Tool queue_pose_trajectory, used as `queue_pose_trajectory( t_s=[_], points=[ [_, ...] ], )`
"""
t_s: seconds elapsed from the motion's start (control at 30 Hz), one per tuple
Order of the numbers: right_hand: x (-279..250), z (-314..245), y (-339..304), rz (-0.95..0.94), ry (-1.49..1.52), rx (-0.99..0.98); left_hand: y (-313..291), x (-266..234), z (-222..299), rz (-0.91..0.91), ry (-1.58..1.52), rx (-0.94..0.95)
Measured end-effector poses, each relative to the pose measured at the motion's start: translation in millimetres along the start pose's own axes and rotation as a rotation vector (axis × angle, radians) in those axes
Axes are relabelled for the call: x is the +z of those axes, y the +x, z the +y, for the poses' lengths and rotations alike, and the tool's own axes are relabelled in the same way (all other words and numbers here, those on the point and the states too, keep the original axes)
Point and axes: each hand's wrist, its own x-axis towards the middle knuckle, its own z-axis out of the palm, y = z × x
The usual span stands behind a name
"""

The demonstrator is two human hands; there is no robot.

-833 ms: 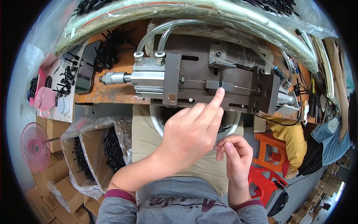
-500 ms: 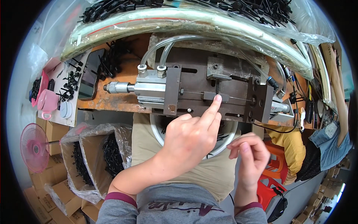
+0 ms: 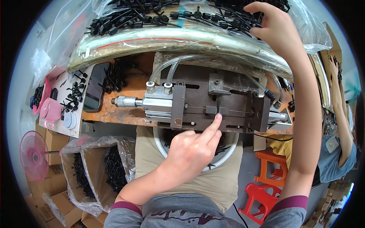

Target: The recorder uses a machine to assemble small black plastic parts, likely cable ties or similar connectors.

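My left hand point(image 3: 194, 150) reaches over the machine with its index finger stretched out and the other fingers curled. Its fingertip touches the front of a small dark block point(image 3: 224, 110) in the middle of the brown metal fixture point(image 3: 197, 121). A thin black part point(image 3: 218, 105) stands upright at the block; I cannot tell whether the finger presses it. Thin rods run to the block from both sides. At the far right my right hand point(image 3: 275, 24) is open over a heap of black plastic parts point(image 3: 224, 19), thumb and fingers apart, nothing visible between them.
Left of the fixture sits a silver air cylinder point(image 3: 157, 102) with clear hoses. A white-rimmed basket point(image 3: 157, 146) stands below it on my lap. Bagged boxes point(image 3: 91, 167), a pink fan point(image 3: 35, 155) and red stools point(image 3: 260, 199) surround me. Another person's arm point(image 3: 344, 110) shows at right.
My right hand has moved from beside the basket up and forward to the heap of black parts, its fingers spreading. The left index finger stays at the block.
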Motion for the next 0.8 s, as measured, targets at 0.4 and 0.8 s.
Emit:
queue_pose_trajectory(
  t_s=[0.4, 0.8],
  points=[
    [6.9, -17.6, 50.6, -0.472, 0.047, -0.09, -65.0, -2.8, -4.9, -0.311, -0.407, -0.014],
    [-4.7, -7.3, 51.1, -0.51, -0.009, -0.115, -84.7, 27.2, -7.2, -0.457, -0.441, 0.009]
  ],
)
